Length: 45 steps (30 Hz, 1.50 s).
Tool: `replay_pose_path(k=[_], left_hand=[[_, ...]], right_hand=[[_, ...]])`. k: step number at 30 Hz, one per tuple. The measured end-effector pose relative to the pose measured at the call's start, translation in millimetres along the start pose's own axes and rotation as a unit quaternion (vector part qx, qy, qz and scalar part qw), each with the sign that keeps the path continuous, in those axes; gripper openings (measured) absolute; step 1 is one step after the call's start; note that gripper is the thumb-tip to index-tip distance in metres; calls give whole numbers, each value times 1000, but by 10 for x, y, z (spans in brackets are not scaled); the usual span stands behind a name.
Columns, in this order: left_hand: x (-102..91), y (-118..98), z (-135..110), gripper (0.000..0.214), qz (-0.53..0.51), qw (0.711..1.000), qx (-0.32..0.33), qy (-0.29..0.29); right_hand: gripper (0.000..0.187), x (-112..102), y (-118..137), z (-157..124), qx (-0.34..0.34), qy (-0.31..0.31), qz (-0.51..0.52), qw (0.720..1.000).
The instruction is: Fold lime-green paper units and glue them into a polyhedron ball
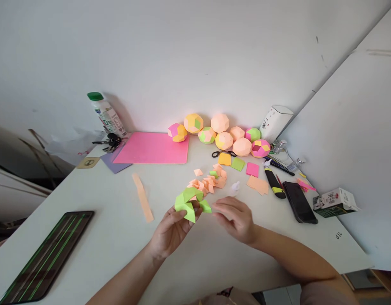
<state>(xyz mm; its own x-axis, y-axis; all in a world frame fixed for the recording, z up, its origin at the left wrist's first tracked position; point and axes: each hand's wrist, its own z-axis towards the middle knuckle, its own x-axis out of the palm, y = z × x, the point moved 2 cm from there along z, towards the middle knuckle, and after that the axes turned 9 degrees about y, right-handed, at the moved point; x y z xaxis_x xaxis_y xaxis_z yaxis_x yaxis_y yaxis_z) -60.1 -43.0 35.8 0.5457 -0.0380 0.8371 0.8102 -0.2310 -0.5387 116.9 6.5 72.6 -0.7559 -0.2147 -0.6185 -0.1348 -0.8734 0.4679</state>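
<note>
My left hand [173, 228] grips a partly joined folded paper shape [185, 199] made of bright green faceted pieces, with the thumb on its front face. Its flaps stick out, and a bit of peach shows inside. My right hand [235, 218] is beside its right side, fingers and thumb brought close in a pinch at the tip of a green flap [205, 206]. Whether anything small is between those fingertips, I cannot make out. Just behind the shape lies a pile of small folded peach pieces [208, 183], a green one among them.
Finished paper balls [220, 123] line the wall. Nearby are scissors [224, 154], sticky-note pads [252, 169], a yellow-black cutter [274, 183], a phone [300, 202] and a milk carton [335, 202]. Leftward are a pink board [152, 148], a peach strip [143, 197], a bottle [108, 114] and a dark tablet-like panel [49, 256].
</note>
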Motion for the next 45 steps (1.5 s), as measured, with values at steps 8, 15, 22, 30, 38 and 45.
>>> replay_pose_path(k=[8, 15, 22, 30, 38, 45], left_hand=[[67, -74, 18, 28, -16, 999, 19, 31], [47, -96, 46, 32, -22, 999, 16, 23], [60, -107, 16, 40, -54, 996, 2, 69], [44, -159, 28, 29, -65, 992, 2, 104], [96, -185, -4, 33, -61, 991, -9, 119], [83, -183, -13, 33, -65, 991, -11, 117]], right_hand=[[40, -382, -637, -386, 290, -124, -49, 948], [25, -260, -747, -288, 276, 60, 79, 956], [33, -559, -152, 298, 74, 252, -70, 962], [29, -555, -60, 439, -2, 237, -156, 959], [30, -523, -62, 442, -30, 212, -162, 963], [30, -471, -104, 405, -44, 197, -185, 962]])
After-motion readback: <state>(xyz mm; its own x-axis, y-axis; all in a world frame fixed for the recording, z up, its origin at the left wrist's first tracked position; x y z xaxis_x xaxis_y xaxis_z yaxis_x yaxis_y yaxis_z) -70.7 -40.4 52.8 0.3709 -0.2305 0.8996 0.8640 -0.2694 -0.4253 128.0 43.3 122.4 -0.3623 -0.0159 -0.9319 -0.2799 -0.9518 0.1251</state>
